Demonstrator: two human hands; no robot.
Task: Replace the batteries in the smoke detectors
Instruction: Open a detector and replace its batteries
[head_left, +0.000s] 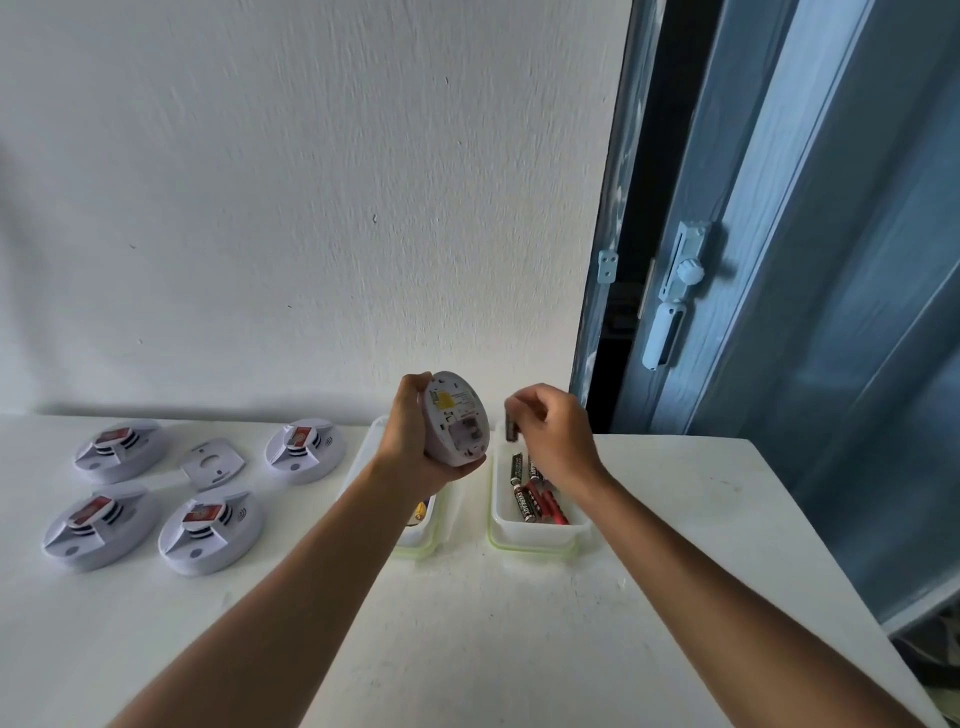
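- While four smoke detectors (171, 493) wait in the lower left of the head view, a person's left hand (410, 441) grips a fifth smoke detector (457, 418) at frame centre, fingers curled round its edge, its back turned toward the camera and its battery compartment (466, 434) uncovered.
- Just right of centre, the right hand (553, 434) pinches a dark battery (511, 423) upright between fingertips and thumb, just above the far end of the right container (537, 530), a clear tub with a green-edged rim holding several black and red batteries (530, 493).
- Partly hidden under the left forearm, a second, like container (415, 535) sits just beside the first; a glimpse of yellow shows inside it, though what it holds cannot be made out.
- Among the four waiting detectors, each lying face up with a red-marked part on top, a loose white mounting plate (213, 462) lies on the white table (675, 493); it looks to be the cover off the unit in hand.
- Behind the table a white wall fills the upper left of the frame, and a blue door (805, 260) with a pale latch stands at the right.
- By the look of it, the job is early: one detector is open with a battery held beside it, not yet seated, while four units lie closed. Whether any of those four has already been serviced cannot be told, nor whether the compartment now holds a cell.
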